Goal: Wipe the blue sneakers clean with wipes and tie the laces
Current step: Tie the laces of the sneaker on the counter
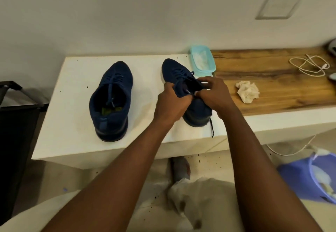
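Observation:
Two dark blue sneakers stand toes-away on a white bench (72, 89). The left sneaker (111, 100) sits alone with its laces loose, one end lying inside the opening. The right sneaker (177, 71) is under both hands. My left hand (171, 104) pinches its tongue and collar. My right hand (215, 95) grips the right side of the collar, with something white showing between the fingers. A dark lace end (211, 128) hangs over the bench's front edge. A crumpled used wipe (248, 91) lies to the right.
A light blue tub (202, 60) of wipes stands behind the right sneaker, at the edge of a wooden counter (272, 68). A white cable (311, 66) lies coiled at far right. A purple bin (312, 177) sits on the floor at right, a black frame (16, 115) at left.

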The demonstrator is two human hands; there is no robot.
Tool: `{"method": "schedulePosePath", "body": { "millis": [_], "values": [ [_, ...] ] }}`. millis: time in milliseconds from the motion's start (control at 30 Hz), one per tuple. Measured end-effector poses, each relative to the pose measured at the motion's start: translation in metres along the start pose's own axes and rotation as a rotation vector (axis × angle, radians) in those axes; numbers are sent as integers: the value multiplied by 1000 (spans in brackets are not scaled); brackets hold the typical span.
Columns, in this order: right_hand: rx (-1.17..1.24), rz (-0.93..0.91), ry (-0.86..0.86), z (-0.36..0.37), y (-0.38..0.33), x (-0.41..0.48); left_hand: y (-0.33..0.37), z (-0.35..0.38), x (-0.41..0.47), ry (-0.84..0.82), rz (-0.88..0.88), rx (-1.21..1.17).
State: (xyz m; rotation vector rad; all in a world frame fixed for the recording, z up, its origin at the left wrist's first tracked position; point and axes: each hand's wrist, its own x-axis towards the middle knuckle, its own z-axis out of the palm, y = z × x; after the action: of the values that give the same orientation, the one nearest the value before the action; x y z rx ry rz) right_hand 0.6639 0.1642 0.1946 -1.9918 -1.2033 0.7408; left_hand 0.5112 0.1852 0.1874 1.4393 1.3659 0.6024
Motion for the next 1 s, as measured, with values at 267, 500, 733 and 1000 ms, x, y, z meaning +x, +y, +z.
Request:
{"method": "schedulePosePath", "body": {
  "millis": [267,500,733,1000],
  "values": [
    [24,82,-214,15,-24,-19,-26,-55,-17,71,56,172],
    [-2,59,-325,11,-46,-34,-39,-103,-45,169,96,124],
    [683,108,-239,-7,-67,-36,-2,-134,-39,128,-4,-579],
    [951,-52,-337,-1,-82,-38,13,-140,-26,-216,265,-497]
  ]
}}
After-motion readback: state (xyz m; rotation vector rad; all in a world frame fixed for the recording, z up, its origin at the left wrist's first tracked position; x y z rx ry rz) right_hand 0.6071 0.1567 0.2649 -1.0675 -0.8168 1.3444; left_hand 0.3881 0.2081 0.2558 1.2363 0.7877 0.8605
